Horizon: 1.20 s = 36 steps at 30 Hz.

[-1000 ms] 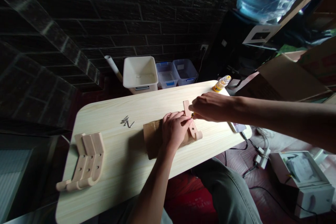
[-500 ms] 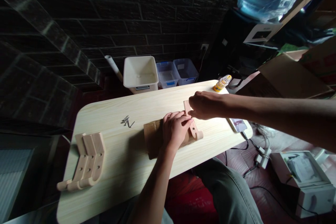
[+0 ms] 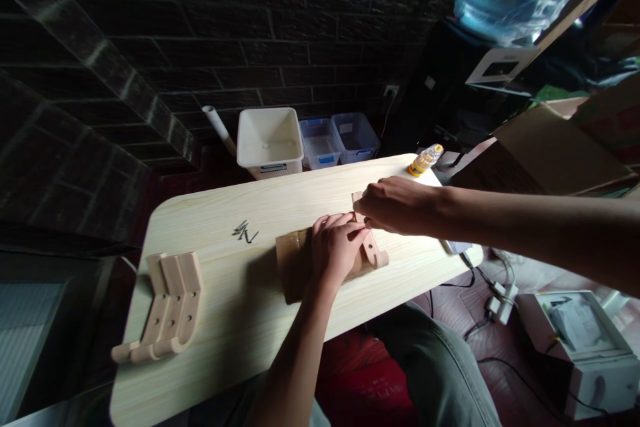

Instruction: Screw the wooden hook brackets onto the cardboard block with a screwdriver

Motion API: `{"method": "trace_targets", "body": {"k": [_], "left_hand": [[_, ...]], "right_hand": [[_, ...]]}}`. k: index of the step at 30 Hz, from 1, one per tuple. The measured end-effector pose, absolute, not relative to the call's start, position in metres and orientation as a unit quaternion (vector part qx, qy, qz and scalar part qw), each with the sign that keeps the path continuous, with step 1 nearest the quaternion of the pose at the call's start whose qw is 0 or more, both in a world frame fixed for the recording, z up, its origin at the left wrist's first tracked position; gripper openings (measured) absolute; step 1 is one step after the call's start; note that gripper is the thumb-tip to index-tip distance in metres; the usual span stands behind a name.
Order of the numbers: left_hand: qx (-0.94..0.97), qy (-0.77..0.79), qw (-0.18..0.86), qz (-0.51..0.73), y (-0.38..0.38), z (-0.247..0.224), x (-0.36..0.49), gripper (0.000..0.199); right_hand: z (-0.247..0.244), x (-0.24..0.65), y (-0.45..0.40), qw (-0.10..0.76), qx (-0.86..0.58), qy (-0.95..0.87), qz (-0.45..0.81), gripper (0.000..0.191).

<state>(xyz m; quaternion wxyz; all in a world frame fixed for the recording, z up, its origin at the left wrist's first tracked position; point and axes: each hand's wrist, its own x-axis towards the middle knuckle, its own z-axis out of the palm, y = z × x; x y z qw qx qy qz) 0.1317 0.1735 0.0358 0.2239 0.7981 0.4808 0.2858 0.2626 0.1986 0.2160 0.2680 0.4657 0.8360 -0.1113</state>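
My left hand (image 3: 334,247) lies across a brown cardboard-like block (image 3: 291,263), its thumb and fingertips gripping the edge of a wooden hook (image 3: 371,251). That hook has a drilled hole and a curled lower end, and it rests along the block's right side. Over its upper part, my right hand (image 3: 387,203) is closed in a fist beside my left fingertips; whatever it grips is hidden. Several dark screws (image 3: 245,232) lie loose to the left of the block. Three similar wooden hooks (image 3: 170,307) sit side by side at the table's left end.
On the pale table (image 3: 220,333), a clear bottle with yellow ends (image 3: 426,160) stands at the far right corner. A phone (image 3: 456,247) lies partly under my right forearm. Beyond the table are a white bin (image 3: 270,137) and two clear bins (image 3: 320,140). Cables and a power strip (image 3: 501,303) lie right.
My right fist has turned slightly and sunk a little over the wooden hook, and my forearm now covers more of the phone. My left hand keeps its place on the block.
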Motion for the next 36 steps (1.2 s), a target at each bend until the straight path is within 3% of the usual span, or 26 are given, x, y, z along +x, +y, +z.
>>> {"method": "trace_targets", "body": {"k": [15,20,23,26,36], "left_hand": [[0.796,0.481,0.229,0.288,0.174,0.036,0.133,0.012],[0.796,0.482,0.223,0.291,0.173,0.036,0.132,0.012],[0.793,0.484,0.22,0.296,0.173,0.037,0.133,0.011],[0.792,0.485,0.221,0.299,0.173,0.038,0.134,0.01],[0.792,0.485,0.229,0.292,0.172,0.038,0.134,0.011]], "right_hand": [[0.206,0.272,0.212,0.266,0.594,0.727,-0.221,0.035],[0.205,0.285,0.205,0.233,0.555,0.783,-0.158,0.036],[0.204,0.29,0.195,0.241,0.483,0.835,-0.108,0.023],[0.202,0.29,0.188,0.259,0.432,0.862,-0.061,0.022],[0.204,0.269,0.178,0.262,0.51,0.816,-0.078,0.028]]}}
